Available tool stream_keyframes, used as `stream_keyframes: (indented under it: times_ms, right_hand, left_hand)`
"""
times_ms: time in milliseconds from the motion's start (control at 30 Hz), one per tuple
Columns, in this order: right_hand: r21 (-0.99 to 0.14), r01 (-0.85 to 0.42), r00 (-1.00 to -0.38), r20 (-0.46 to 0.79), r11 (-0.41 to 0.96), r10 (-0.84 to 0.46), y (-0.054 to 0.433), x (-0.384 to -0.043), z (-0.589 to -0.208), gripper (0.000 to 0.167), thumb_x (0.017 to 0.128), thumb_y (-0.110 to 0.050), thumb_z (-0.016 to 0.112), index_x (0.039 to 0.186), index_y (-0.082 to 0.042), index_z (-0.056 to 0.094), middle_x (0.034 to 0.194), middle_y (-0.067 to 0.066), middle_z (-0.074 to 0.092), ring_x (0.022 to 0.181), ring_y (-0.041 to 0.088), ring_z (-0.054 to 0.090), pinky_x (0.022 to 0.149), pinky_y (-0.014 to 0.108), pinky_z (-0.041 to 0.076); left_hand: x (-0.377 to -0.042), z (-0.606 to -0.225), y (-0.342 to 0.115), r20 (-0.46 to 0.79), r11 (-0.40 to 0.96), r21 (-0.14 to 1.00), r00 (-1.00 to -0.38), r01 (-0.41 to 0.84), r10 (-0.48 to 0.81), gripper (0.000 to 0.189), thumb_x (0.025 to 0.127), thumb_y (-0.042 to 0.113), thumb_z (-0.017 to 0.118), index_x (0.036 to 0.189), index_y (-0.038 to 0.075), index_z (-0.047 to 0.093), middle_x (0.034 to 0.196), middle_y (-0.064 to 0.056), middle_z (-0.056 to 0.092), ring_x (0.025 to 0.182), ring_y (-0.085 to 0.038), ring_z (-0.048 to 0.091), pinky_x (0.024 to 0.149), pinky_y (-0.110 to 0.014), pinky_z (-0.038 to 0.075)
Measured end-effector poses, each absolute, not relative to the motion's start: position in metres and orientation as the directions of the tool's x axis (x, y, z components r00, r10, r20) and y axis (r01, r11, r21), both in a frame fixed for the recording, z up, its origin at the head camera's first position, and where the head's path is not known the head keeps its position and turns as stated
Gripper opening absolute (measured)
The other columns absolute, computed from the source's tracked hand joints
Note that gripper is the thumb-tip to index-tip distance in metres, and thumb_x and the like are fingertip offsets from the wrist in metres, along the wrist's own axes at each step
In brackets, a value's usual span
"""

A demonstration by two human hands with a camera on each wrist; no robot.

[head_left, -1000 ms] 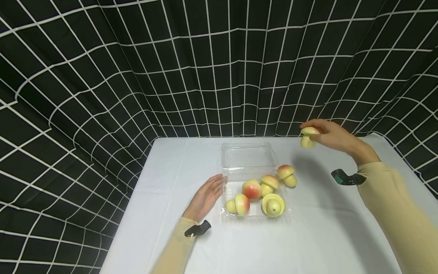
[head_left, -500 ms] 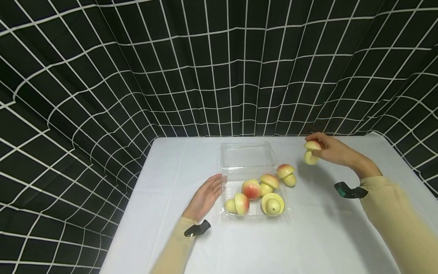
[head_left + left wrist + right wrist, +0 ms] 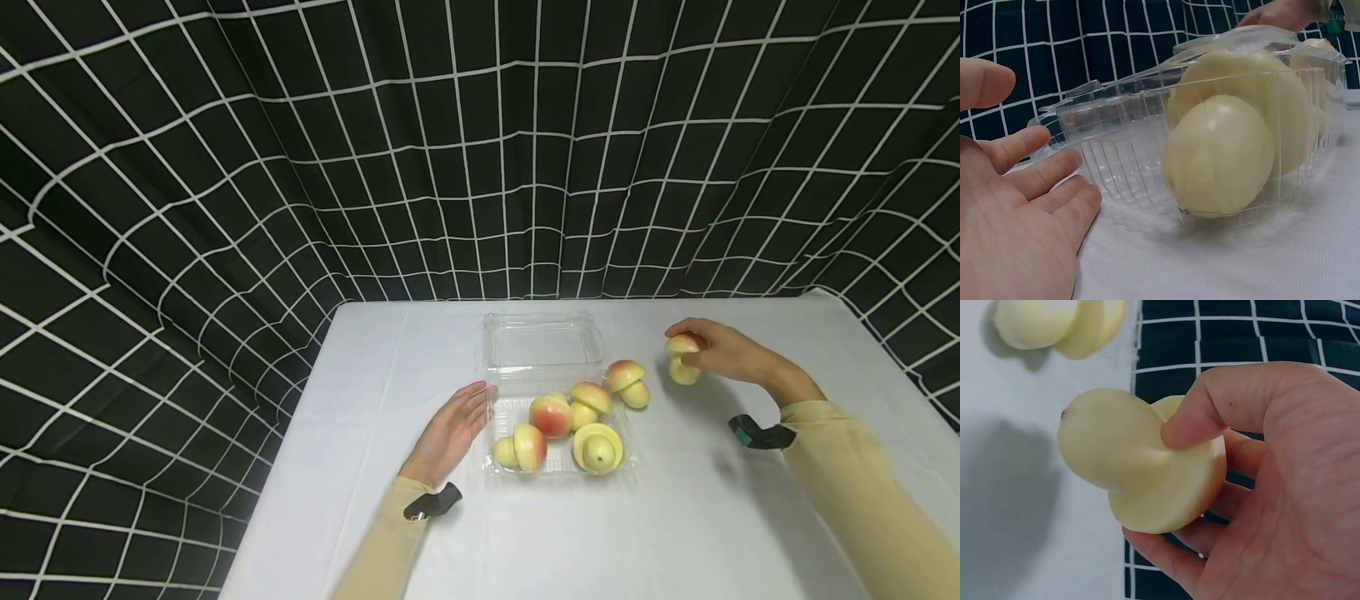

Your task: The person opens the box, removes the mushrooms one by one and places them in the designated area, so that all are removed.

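Note:
My right hand (image 3: 722,350) grips a toy mushroom (image 3: 1116,444) with a red-and-yellow cap and pale yellow stem, thumb at the stem and fingers round the cap. It is held low at the right of the table. Beside the left wall of a clear plastic clamshell box (image 3: 501,417), my left hand (image 3: 452,433) lies with straight fingers, fingertips right at the wall. Inside the box are several similar mushrooms; one (image 3: 597,450) shows its underside, another (image 3: 1219,156) lies stem outward. One more mushroom (image 3: 628,385) lies at the box's right back corner.
The box's lid (image 3: 543,342) is folded back flat behind the base. A white cloth covers the table (image 3: 375,375), whose back edge meets a black curtain (image 3: 525,167) with a white grid. That curtain also rises at both sides.
My right hand has come down and toward me with the mushroom in its grip, closer to the table. My left hand and the box have stayed in place.

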State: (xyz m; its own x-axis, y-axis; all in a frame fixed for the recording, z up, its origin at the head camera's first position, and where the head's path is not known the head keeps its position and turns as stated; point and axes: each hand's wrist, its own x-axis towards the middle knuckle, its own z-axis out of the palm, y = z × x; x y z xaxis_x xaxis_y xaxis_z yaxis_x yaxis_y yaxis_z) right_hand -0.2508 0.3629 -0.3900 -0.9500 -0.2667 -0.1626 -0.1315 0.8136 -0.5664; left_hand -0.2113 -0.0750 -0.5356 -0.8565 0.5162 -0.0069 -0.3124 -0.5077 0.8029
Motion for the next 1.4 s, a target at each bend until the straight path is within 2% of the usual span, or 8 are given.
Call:
stream_keyframes:
  times_ms: [267,500,833,1167,1400]
  right_hand:
    - [-0.57,-0.122,-0.942,-0.191,0.813,-0.276,0.365,-0.25,-0.412,0.049,0.087,-0.005,0.063,0.133,0.008,0.054,0.126,0.029,0.059,0.106,0.03,0.057,0.087,0.033,0.051]
    - [-0.563,-0.076,-0.934,-0.248,0.823,-0.256,0.365,-0.249,-0.42,0.052,0.086,-0.007,0.063,0.136,0.006,0.052,0.131,0.032,0.056,0.112,0.037,0.056,0.096,0.049,0.051]
    - [-0.548,-0.034,-0.923,-0.302,0.835,-0.236,0.364,-0.251,-0.428,0.05,0.089,-0.011,0.058,0.136,0.004,0.052,0.133,0.031,0.055,0.114,0.038,0.055,0.098,0.057,0.05]
    - [-0.559,-0.065,-0.922,-0.283,0.826,-0.263,0.366,-0.249,-0.427,0.051,0.092,-0.014,0.057,0.139,0.004,0.051,0.137,0.033,0.052,0.118,0.041,0.053,0.1,0.061,0.048]
    - [-0.549,-0.074,-0.928,-0.268,0.833,-0.259,0.367,-0.245,-0.416,0.049,0.096,-0.018,0.055,0.141,0.0,0.05,0.148,0.037,0.04,0.131,0.057,0.044,0.103,0.075,0.041]
  left_hand:
    - [-0.212,-0.536,-0.075,-0.012,-0.494,0.814,-0.859,-0.306,0.512,0.056,0.113,0.028,0.022,0.159,-0.002,0.012,0.168,-0.021,0.016,0.159,-0.031,0.013,0.133,-0.038,0.015]
    - [-0.212,-0.535,-0.076,0.001,-0.496,0.814,-0.853,-0.302,0.522,0.057,0.113,0.027,0.02,0.159,-0.005,0.009,0.169,-0.023,0.012,0.159,-0.033,0.01,0.133,-0.037,0.015]
    - [-0.211,-0.537,-0.076,-0.008,-0.503,0.804,-0.853,-0.316,0.522,0.057,0.113,0.028,0.023,0.159,-0.003,0.011,0.169,-0.023,0.011,0.159,-0.033,0.009,0.132,-0.034,0.017]
    - [-0.212,-0.537,-0.075,-0.001,-0.496,0.813,-0.853,-0.304,0.521,0.057,0.113,0.027,0.023,0.159,-0.004,0.009,0.168,-0.023,0.013,0.159,-0.033,0.01,0.132,-0.035,0.018]
    - [-0.212,-0.537,-0.075,0.006,-0.5,0.812,-0.852,-0.301,0.523,0.056,0.113,0.027,0.022,0.158,-0.005,0.011,0.168,-0.024,0.012,0.159,-0.033,0.009,0.132,-0.035,0.018]
